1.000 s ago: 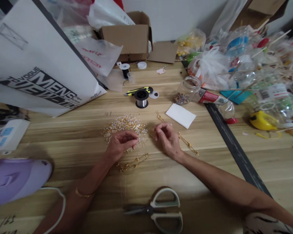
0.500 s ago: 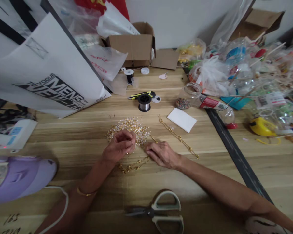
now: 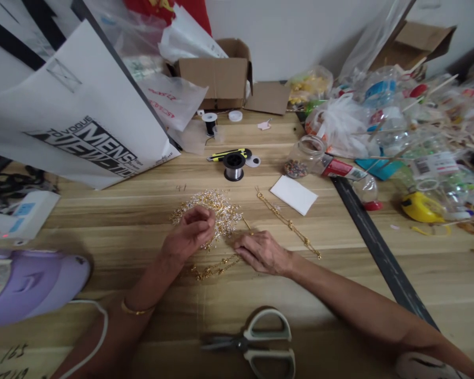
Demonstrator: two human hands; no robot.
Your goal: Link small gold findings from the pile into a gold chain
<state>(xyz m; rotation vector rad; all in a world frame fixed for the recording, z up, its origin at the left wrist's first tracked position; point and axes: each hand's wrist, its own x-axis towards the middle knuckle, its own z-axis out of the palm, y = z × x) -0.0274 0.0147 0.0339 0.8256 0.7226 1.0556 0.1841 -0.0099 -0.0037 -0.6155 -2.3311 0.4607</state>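
Note:
My left hand [image 3: 191, 230] is closed in a pinch over the near edge of a heap of small clear and gold beads [image 3: 221, 210]. Whatever its fingertips hold is too small to make out. Low on the table, my right hand [image 3: 263, 252] has its fingers closed on the end of a gold beaded chain [image 3: 213, 271], which lies bunched to its left. Just beyond that hand is a thin gold stick-like piece [image 3: 247, 223], partly behind the knuckles. A second gold chain [image 3: 290, 225] is stretched out on the table farther right.
Scissors [image 3: 248, 342] lie near the front edge. Beyond the beads stand a wire spool [image 3: 234, 167], a yellow cutter [image 3: 225, 153] and a bead jar [image 3: 304, 155]. A white folded sheet [image 3: 294, 193] lies right. A purple iron [image 3: 35, 287] and white bag [image 3: 82, 116] occupy the left.
My left hand has shifted slightly left and up, with its fingers curled more together. My right hand stays nearly in place on the chain.

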